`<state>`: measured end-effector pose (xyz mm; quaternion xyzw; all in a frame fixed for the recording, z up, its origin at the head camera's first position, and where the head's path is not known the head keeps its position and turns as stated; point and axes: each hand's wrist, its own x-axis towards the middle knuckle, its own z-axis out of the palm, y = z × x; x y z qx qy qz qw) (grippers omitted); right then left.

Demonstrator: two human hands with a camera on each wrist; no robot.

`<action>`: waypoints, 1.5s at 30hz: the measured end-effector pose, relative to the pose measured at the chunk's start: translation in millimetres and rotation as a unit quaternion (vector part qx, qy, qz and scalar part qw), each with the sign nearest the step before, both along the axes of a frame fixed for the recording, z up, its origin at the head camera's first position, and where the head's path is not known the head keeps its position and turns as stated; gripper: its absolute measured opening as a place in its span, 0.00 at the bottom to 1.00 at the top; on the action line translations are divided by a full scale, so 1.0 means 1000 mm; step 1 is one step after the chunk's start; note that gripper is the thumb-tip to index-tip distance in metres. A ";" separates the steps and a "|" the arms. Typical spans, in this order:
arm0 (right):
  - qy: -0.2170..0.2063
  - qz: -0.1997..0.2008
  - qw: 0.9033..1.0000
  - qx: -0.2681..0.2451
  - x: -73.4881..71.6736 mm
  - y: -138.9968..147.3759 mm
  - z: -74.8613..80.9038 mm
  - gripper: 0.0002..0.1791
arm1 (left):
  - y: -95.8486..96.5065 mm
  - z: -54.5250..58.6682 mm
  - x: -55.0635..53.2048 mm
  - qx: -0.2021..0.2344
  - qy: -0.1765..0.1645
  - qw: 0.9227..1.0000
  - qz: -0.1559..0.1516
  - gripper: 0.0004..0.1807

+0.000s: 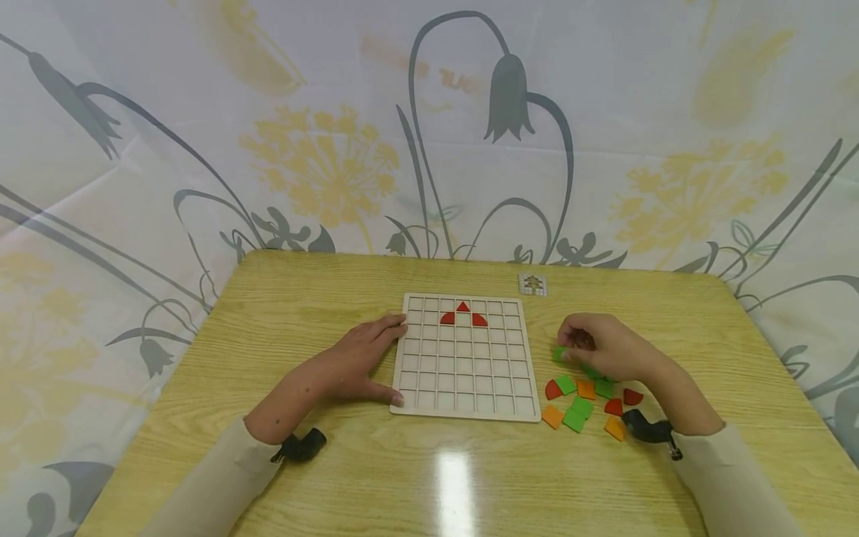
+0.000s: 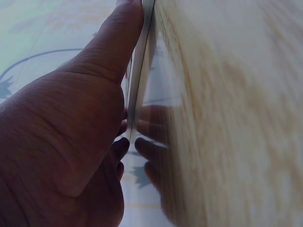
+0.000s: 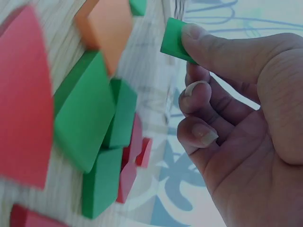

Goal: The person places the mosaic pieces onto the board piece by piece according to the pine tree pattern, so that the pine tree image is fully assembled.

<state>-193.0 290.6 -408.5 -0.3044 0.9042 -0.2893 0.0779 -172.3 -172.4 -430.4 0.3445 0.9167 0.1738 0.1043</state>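
A pale wooden grid board [image 1: 465, 377] lies flat on the table, with two red quarter-round tiles [image 1: 479, 320] and a red triangle tile [image 1: 463, 306] in its upper cells. My left hand [image 1: 352, 365] rests along the board's left edge. Its fingers are spread, with the thumb touching the lower left corner. To the right of the board, my right hand [image 1: 607, 347] pinches a green square tile [image 3: 175, 40] between thumb and fingertip. Its other fingers are curled. Just below it lie loose green tiles [image 1: 579, 410], orange tiles [image 1: 553, 416] and red tiles [image 1: 632, 397].
A small pattern card [image 1: 533, 284] with a tree-like picture lies beyond the board's upper right corner. The wooden table [image 1: 362, 477] reaches back to a flower-printed cloth [image 1: 456, 171]. Loose tiles sit close to the board's lower right corner.
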 end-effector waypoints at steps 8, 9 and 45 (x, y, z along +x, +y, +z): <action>0.022 -0.006 1.000 0.001 -0.002 -0.016 0.006 0.07 | 0.000 -0.002 -0.001 -0.003 0.000 1.000 0.000 0.67; 0.024 -0.005 1.000 0.001 -0.003 -0.019 0.007 0.07 | 0.000 -0.002 -0.001 -0.004 0.001 1.000 0.000 0.67; -0.002 -0.004 0.999 -0.049 -0.035 -0.109 0.011 0.03 | -0.001 -0.005 -0.003 0.004 0.009 1.000 -0.007 0.67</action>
